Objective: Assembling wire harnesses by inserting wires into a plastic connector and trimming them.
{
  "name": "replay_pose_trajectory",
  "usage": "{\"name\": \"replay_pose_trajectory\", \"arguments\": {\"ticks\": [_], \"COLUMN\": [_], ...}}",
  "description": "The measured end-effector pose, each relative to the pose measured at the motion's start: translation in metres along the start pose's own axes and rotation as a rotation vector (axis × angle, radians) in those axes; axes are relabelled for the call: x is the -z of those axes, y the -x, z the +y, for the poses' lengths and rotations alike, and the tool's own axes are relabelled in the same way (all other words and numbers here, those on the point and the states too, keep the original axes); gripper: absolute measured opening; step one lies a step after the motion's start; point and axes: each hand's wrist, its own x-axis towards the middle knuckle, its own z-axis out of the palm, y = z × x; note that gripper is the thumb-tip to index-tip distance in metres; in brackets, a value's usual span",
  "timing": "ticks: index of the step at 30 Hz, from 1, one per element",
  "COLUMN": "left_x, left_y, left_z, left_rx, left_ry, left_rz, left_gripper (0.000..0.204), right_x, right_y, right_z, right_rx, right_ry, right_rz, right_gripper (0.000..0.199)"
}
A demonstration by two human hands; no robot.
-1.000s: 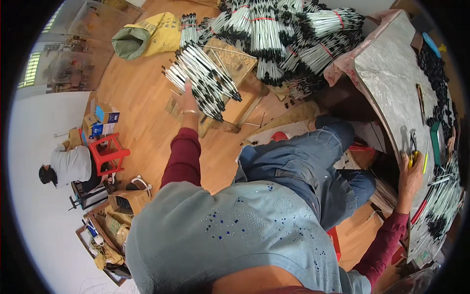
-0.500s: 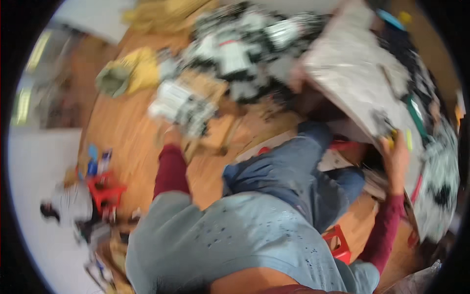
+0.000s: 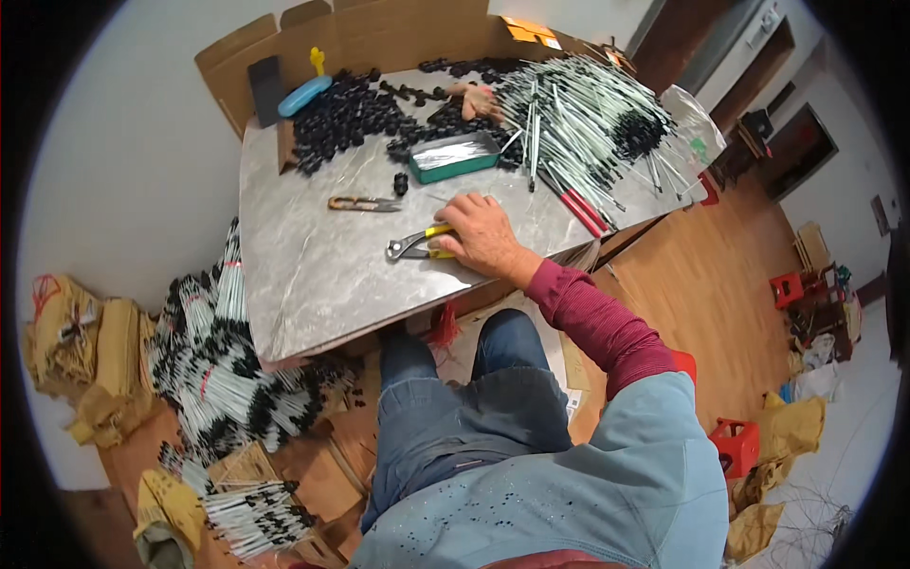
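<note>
Head view, right hand: the right hand (image 3: pixel 488 235) is low over the front of a grey marbled worktop (image 3: pixel 303 247), its fingers curled around yellow handles; how tightly, I cannot tell.
Pincers: the pincers (image 3: pixel 405 247) lie on the worktop, metal head pointing left, handles spread, ends hidden under the palm.
Left hand: out of view, so I cannot tell how its fingers stand.
Around the pincers: small snips (image 3: pixel 351 203) lie behind them; farther back sits a green tray (image 3: pixel 455 176). Black pieces (image 3: pixel 341 119) and white sticks (image 3: pixel 569 123) are heaped beyond.
Step in hand: seemingly gripping the pincers.
Next move: any lift would call for gathering both handles firmly and clearing the snips.
</note>
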Motion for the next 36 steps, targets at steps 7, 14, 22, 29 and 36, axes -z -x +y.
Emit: {"name": "replay_pose_trajectory", "arguments": {"ticks": [7,14,22,29,36], "left_x": [0.033,0.085,0.094,0.086,0.09], "left_y": [-0.022,0.073,0.422,0.552,0.541], "left_z": [0.03,0.195,0.437,0.448,0.37], "left_rx": [-0.065,-0.703,-0.993,-0.65,-0.632], "left_ry": [-0.052,0.516,1.028,0.775,0.671], "left_rz": [0.287,0.109,-1.172,-1.899,-1.743], "left_gripper": [0.043,0.043,0.059,0.043,0.032], "right_x": [0.033,0.033,0.101,0.132,0.113], "right_y": [-0.01,0.001,0.047,0.092,0.087], "right_z": [0.131,0.179,0.043,-0.056,0.064], "right_rx": [-0.835,-1.069,-0.744,-0.581,-0.69], "right_ry": [0.277,-0.057,-0.563,-0.545,-0.358], "right_rz": [0.064,0.105,0.348,0.171,0.091], "right_gripper": [0.042,0.034,0.021,0.013,0.027]}}
